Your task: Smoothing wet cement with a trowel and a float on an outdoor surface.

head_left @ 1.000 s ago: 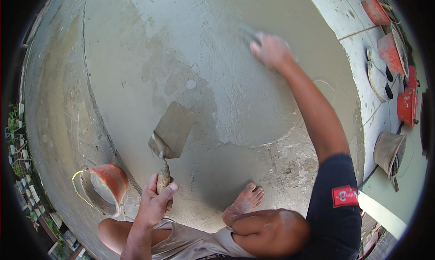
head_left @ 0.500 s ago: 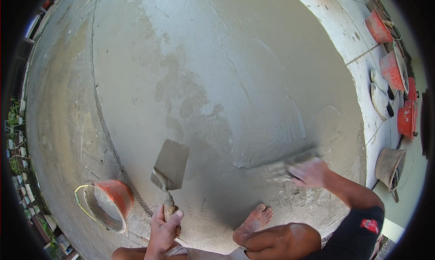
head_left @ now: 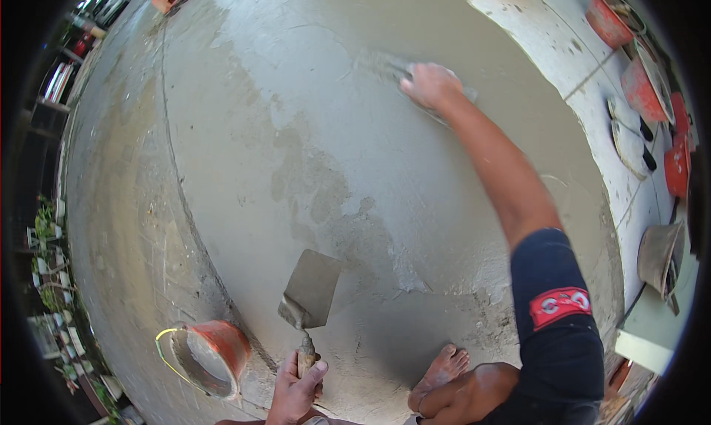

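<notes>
My left hand (head_left: 296,390) is closed round the wooden handle of a trowel (head_left: 315,284), whose flat, squarish blade points away from me above the floor. Far ahead, at the end of my outstretched arm, my right hand (head_left: 432,85) grips a plastering float (head_left: 385,64), blurred by motion. The float lies against wet grey cement (head_left: 370,136) spread over the floor; part of its blade is hidden under the hand. Smooth, shiny patches and rougher, darker ones show in the cement.
An orange bucket (head_left: 235,343) with a yellow handle stands at my left. My bare foot (head_left: 448,366) rests on the floor. Pale tiles (head_left: 548,36) at the right carry red buckets (head_left: 609,21), shoes (head_left: 629,137) and a grey bucket (head_left: 658,254). Potted plants (head_left: 48,228) line the left side.
My right hand has swept the float forward and a little left, from close to my foot to far out on the cement. My left hand still holds the trowel; the view has shifted slightly.
</notes>
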`<move>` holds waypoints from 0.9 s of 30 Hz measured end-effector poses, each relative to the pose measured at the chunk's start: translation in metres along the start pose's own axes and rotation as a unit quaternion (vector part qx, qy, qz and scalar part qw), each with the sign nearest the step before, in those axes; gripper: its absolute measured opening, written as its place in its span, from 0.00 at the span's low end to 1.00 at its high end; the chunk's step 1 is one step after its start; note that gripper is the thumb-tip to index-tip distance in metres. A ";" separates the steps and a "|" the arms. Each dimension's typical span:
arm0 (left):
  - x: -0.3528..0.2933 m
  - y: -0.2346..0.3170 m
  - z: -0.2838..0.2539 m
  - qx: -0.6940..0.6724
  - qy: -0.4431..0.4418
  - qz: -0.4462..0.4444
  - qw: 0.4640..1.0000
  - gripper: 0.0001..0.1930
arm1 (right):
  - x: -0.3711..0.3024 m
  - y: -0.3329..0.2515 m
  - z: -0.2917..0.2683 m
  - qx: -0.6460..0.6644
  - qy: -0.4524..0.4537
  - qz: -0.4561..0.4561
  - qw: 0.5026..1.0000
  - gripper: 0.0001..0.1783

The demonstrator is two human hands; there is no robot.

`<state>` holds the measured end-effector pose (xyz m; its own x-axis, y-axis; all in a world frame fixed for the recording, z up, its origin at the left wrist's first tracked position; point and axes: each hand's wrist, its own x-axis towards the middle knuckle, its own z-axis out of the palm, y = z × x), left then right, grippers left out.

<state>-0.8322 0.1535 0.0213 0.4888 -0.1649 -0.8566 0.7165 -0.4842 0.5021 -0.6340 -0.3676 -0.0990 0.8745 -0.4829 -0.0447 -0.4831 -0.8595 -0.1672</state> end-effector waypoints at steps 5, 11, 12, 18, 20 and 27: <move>0.003 -0.006 0.009 -0.028 0.010 0.020 0.999 0.18 | -0.030 -0.036 0.032 0.130 -0.192 0.003 0.973 0.27; 0.005 -0.010 0.011 0.020 -0.009 0.009 1.000 0.14 | -0.190 -0.006 0.025 0.085 -0.203 -0.062 0.974 0.22; 0.006 -0.011 0.011 0.033 -0.019 0.012 0.999 0.14 | -0.190 0.014 0.011 0.099 -0.171 0.012 0.980 0.23; 0.006 -0.005 0.013 0.041 -0.045 0.030 0.998 0.13 | -0.283 0.153 -0.035 0.078 0.020 0.385 0.919 0.27; 0.000 0.000 0.022 0.055 -0.072 0.009 0.996 0.13 | -0.366 0.186 -0.046 0.092 0.117 0.467 0.872 0.29; -0.002 -0.009 0.012 0.009 -0.078 -0.001 0.997 0.16 | -0.341 0.062 -0.032 0.642 0.048 0.198 0.740 0.39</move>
<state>-0.8451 0.1475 0.0170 0.4043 -0.2945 -0.8659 0.7070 -0.5000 0.5002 -0.9630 -0.2615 -0.0625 0.6382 -0.7170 -0.2803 -0.2086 0.1894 -0.9595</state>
